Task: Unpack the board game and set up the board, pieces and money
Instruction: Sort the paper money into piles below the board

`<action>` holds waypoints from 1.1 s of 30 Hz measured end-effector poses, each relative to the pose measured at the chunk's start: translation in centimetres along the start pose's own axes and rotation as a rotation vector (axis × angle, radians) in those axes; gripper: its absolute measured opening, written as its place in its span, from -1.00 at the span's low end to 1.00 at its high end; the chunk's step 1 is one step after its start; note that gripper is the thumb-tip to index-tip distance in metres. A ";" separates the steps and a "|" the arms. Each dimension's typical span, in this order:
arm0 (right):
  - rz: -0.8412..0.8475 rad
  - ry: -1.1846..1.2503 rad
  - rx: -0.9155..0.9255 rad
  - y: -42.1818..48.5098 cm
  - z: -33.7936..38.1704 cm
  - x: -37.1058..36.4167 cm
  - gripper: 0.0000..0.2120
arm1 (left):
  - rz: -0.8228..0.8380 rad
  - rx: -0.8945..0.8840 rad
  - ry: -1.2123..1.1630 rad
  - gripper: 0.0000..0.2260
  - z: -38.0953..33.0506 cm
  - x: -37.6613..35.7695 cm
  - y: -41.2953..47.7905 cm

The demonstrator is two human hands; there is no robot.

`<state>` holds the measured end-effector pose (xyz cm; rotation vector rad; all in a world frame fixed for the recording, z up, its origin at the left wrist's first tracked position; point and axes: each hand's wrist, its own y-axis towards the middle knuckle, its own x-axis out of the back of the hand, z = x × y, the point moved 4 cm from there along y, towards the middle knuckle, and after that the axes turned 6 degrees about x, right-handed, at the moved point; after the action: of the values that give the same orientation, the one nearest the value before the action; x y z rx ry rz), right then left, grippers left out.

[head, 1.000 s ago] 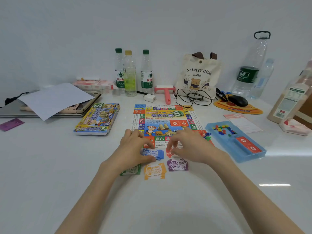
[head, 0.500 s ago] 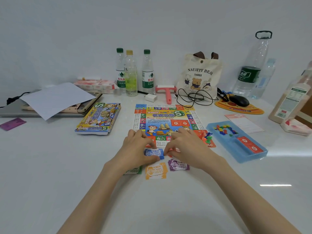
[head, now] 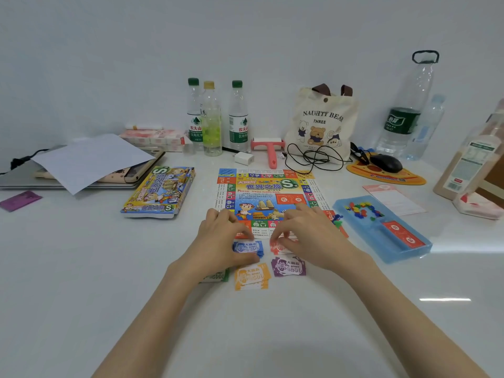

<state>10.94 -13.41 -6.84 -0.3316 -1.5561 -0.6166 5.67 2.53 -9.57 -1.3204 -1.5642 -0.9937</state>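
Nearest the person, three money stacks lie flat on the white table [head: 81,268]. The orange money stack [head: 252,276] sits just short of the fingers, the purple money stack [head: 289,266] is under the right wrist side, and the green money stack [head: 216,276] is half hidden beneath the left wrist.

Just beyond them, the left hand [head: 218,241] curls its fingers [head: 231,222] over the blue money stack [head: 249,248], thumb at its near edge and fingertips at its far edge, pinching it against the table. Beside it, nearly touching, the right hand [head: 308,236] bends its fingers [head: 283,227] down onto the red money stack [head: 278,246]. The thumb and forefinger grip that stack, which is mostly covered.

Past the fingertips the game board [head: 267,192] lies unfolded and flat, its near edge under both hands. Right of the right hand a blue tray [head: 395,255] holds small coloured pieces [head: 360,210] and red cards [head: 403,234]. Left of the left hand, well apart, lies the game box [head: 161,192].

Farthest away, against the wall, stand three bottles [head: 211,118] and a tote bag [head: 321,121].
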 end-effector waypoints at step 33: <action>0.172 0.201 -0.140 -0.3 -3.5 -1.2 -0.67 | -0.066 -0.062 0.136 -0.64 -3.4 -0.5 0.8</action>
<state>13.81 -15.46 -8.08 -0.4890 -1.2807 -0.6058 6.82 -0.72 -8.85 -1.2228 -1.4918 -1.1567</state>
